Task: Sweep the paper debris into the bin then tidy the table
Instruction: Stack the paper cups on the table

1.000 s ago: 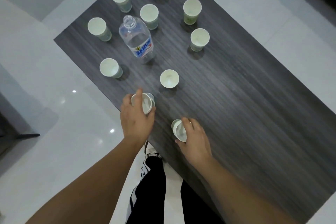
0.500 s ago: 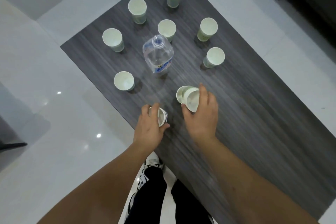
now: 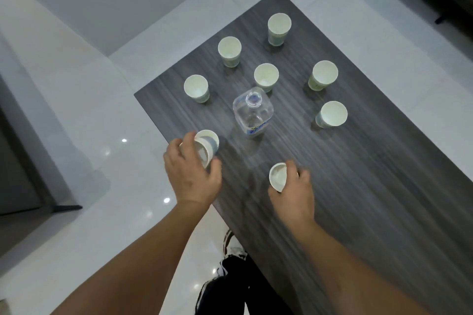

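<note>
Paper cup [image 3: 277, 177] in right hand [image 3: 294, 193] has moved nearer.

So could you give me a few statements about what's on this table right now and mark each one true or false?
1. Each hand holds a paper cup: left hand, right hand. True.
2. The clear bottle lies on its side. False: it stands upright.
3. Six cups stand untouched beyond the bottle and beside it. True.
4. The bottle has a cap on. False: its mouth is open.
5. Scraps of paper litter the table. False: none are visible.
</note>
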Tool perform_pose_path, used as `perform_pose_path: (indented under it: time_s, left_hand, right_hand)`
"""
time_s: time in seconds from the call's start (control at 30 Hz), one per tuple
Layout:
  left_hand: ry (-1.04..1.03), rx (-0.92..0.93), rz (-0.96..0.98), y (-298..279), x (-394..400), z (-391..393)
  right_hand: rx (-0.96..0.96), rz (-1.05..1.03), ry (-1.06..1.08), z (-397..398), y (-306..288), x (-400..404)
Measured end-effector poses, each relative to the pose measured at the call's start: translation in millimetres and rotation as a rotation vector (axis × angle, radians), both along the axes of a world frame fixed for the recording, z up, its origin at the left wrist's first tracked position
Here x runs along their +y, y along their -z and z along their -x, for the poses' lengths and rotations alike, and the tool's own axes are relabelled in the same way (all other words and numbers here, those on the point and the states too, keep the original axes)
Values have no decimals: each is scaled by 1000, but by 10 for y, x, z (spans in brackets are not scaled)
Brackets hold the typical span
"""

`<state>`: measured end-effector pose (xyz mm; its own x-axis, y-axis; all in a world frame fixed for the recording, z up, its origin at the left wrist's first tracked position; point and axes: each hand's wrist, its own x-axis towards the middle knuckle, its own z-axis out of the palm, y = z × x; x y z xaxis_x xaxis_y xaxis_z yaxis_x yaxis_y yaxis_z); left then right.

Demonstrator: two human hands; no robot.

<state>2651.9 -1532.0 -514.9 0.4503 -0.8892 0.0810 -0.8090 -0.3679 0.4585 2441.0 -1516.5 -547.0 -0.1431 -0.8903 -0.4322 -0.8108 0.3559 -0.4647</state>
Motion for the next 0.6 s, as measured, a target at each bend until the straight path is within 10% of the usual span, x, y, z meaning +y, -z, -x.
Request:
perform_pose_path:
  time_s: [0.37, 0.6]
  left_hand:
    - [188, 225, -537, 533, -246, -123]
    - [-92, 134, -249, 293, -583, -219]
  right_hand:
    - [-88, 477, 478, 310, -95, -335]
    - [111, 407, 503, 515, -136, -1169]
